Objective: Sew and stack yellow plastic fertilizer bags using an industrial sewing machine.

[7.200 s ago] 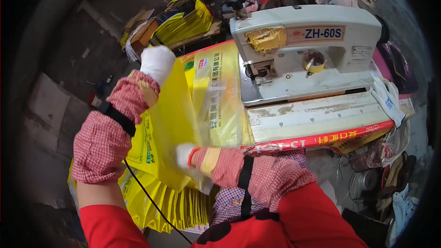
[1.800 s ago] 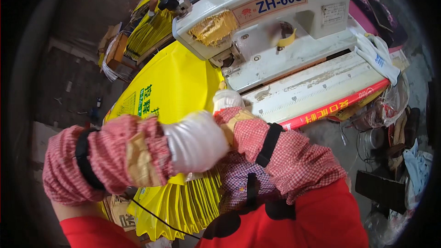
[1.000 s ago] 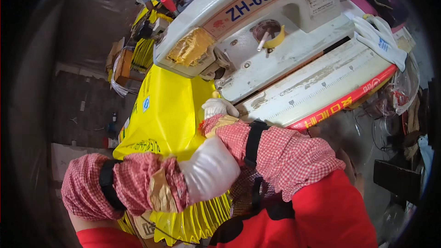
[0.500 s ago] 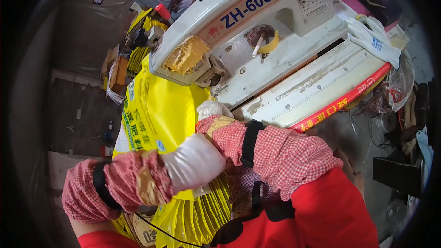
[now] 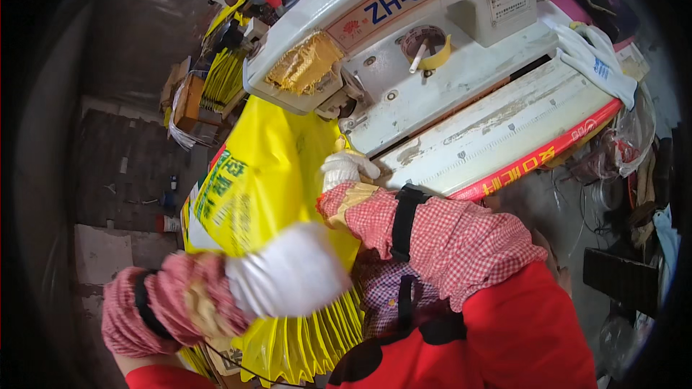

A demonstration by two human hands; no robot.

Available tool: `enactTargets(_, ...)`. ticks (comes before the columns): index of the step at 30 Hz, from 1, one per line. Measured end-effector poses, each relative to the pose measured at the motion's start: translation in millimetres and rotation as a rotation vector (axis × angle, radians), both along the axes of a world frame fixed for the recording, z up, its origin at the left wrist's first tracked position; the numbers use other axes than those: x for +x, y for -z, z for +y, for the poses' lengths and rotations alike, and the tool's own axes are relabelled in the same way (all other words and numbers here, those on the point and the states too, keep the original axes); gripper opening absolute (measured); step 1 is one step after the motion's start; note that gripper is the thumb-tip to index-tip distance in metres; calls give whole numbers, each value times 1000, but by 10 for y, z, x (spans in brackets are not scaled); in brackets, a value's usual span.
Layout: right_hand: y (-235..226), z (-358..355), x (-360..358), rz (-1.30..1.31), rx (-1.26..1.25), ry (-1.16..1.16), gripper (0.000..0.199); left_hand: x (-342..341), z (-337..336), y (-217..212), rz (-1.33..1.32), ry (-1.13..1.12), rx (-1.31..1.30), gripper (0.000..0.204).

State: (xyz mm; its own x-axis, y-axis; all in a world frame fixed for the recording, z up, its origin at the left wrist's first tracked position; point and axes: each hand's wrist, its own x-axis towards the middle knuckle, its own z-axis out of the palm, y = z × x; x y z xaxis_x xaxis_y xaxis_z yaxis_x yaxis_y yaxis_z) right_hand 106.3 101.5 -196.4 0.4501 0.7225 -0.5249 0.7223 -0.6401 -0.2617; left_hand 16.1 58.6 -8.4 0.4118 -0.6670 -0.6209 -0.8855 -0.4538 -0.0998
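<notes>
The desk (image 5: 504,130) is a worn white machine bed with scuffed paint and a red strip along its near edge, running from centre to the right of the frame. On it stands a bulky white industrial sewing machine (image 5: 404,21), its head wrapped at the left end with a gold woven patch. A roll of yellow tape (image 5: 432,47) sits on a peg on the machine body. A white cloth glove (image 5: 598,65) lies on the desk at upper right. The floor at left is dark concrete with scattered debris; a further stack of yellow bags (image 5: 223,75) sits at upper left.

The yellow bag (image 5: 267,180) is glossy plastic with green printing, draped from the machine's needle area down to centre left. Below it, a fanned stack of similar bags (image 5: 303,338) fills the lower centre.

The left hand (image 5: 288,281), in a white glove and red checked sleeve, is motion-blurred on the bag's lower part; its fingers' grip cannot be told. The right hand (image 5: 346,169), also gloved, has its fingers curled on the bag's edge beside the desk.

Against half a second earlier, the bag sits more to the centre and the left hand lies lower in the frame.
</notes>
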Motion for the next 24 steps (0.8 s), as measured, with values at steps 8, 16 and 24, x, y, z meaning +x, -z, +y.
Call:
enactTargets(8, 35, -133, -129, -290, 219, 565, 17, -49, -56, -7, -147, -236, 44, 13)
enactTargets(16, -187, -678, -42, -36, 341, 615, 32, -394, 43, 496, -138, -225, -360, 7)
enactTargets(24, -136, -908, 155, 505, 783, 570, 38, 360, 502, 882, -288, -500, -91, 9)
